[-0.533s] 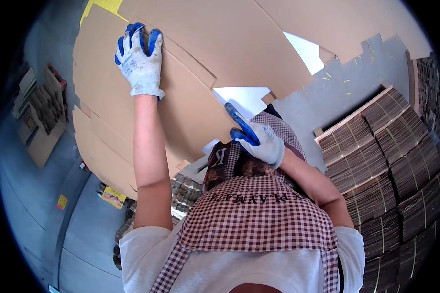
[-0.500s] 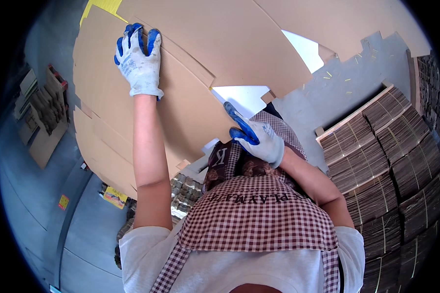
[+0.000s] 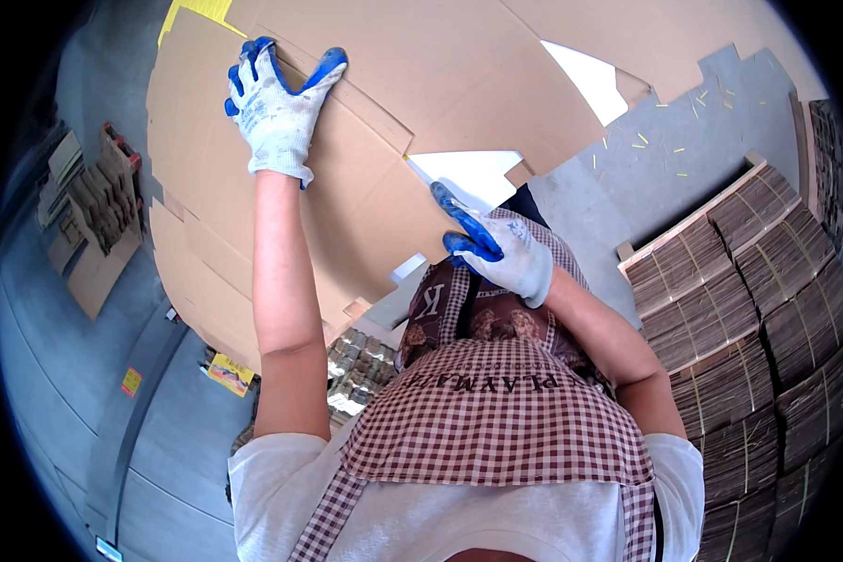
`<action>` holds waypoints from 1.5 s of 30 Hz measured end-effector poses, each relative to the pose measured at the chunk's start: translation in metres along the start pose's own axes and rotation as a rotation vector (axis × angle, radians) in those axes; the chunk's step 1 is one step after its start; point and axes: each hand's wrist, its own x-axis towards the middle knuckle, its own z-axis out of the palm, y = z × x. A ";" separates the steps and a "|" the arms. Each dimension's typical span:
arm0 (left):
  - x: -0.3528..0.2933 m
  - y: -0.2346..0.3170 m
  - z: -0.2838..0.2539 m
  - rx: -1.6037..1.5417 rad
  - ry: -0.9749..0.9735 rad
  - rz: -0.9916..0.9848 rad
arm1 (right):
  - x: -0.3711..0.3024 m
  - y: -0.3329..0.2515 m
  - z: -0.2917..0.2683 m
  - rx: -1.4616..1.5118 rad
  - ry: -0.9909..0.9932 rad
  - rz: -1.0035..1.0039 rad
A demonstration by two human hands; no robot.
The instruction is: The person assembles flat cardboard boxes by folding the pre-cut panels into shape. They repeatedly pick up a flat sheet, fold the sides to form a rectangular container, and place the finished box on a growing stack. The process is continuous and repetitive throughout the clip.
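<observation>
A large brown cardboard sheet [image 3: 365,211] spreads out in front of me, with cut flaps and crease lines. My left hand [image 3: 281,117], in a white glove with blue-coated fingers, lies palm down on its far part. The fingers and thumb are spread and hold nothing. At the sheet's right edge is my right hand [image 3: 506,253], gloved the same way. Its blue digits stand apart in a V and touch or nearly touch that edge. Whatever its lower fingers meet is partly hidden. A white-faced piece [image 3: 478,178] shows just beyond this hand.
More brown cardboard [image 3: 478,75] extends farther away, with yellow material [image 3: 201,11] at the far left. Strapped cardboard stacks [image 3: 721,272] stand on a pallet at the right. Yellow scraps [image 3: 679,149] litter the grey floor. Leaning cardboard pieces [image 3: 103,206] are at the left.
My left thumb has swung out to the right, away from the fingers. The right hand stays by the sheet's edge, slightly shifted. The whole view has moved a little.
</observation>
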 end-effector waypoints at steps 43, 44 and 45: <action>-0.151 0.076 -0.052 -0.686 -0.250 0.199 | 0.002 -0.080 -0.103 -0.448 0.230 0.237; -0.154 0.072 -0.047 -0.835 -0.174 0.109 | 0.005 -0.080 -0.134 -0.380 0.488 0.120; -0.153 0.070 -0.045 -0.882 -0.166 0.091 | 0.011 -0.066 -0.171 -0.197 0.772 0.009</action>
